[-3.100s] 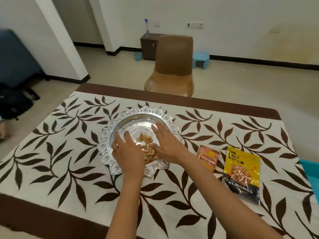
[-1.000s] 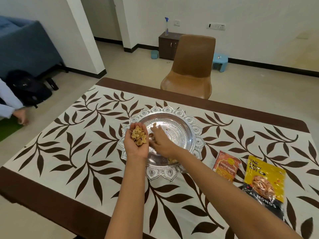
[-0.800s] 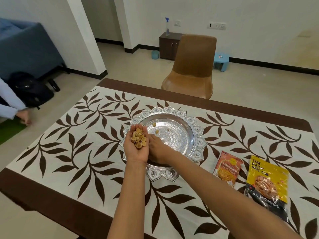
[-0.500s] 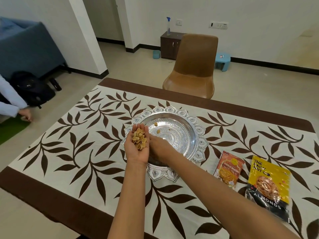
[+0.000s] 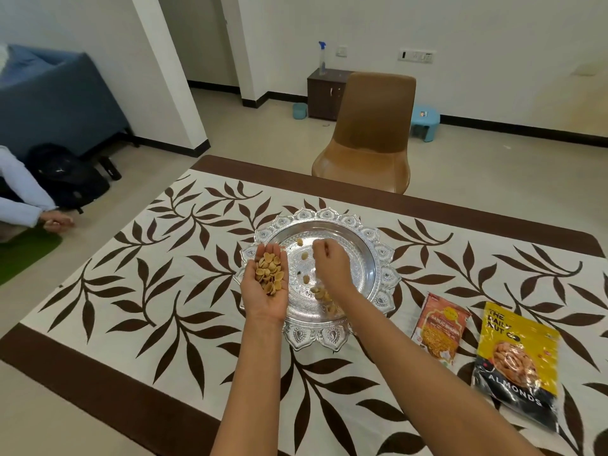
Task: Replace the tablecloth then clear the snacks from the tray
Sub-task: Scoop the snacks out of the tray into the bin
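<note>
Left hand (image 5: 267,302), cupped palm-up, cradles snack shells (image 5: 269,274). Right hand (image 5: 329,266) hovers curled over the silver tray (image 5: 378,255), its contents unclear. Stray pieces (image 5: 305,256) lie between both hands, nearest the right.

The tray (image 5: 381,258) sits in the middle of the tablecloth (image 5: 164,291). A few snacks (image 5: 320,294) lie in the tray. More lie in the left grip (image 5: 268,291), over the tray's left rim. A small packet (image 5: 439,327) lies right of the tray, and the almonds bag (image 5: 516,360) is further right and nearer. The chair (image 5: 368,139) stands behind the tablecloth. Behind the chair is a cabinet (image 5: 324,93) with a spray bottle (image 5: 322,59) on it.
</note>
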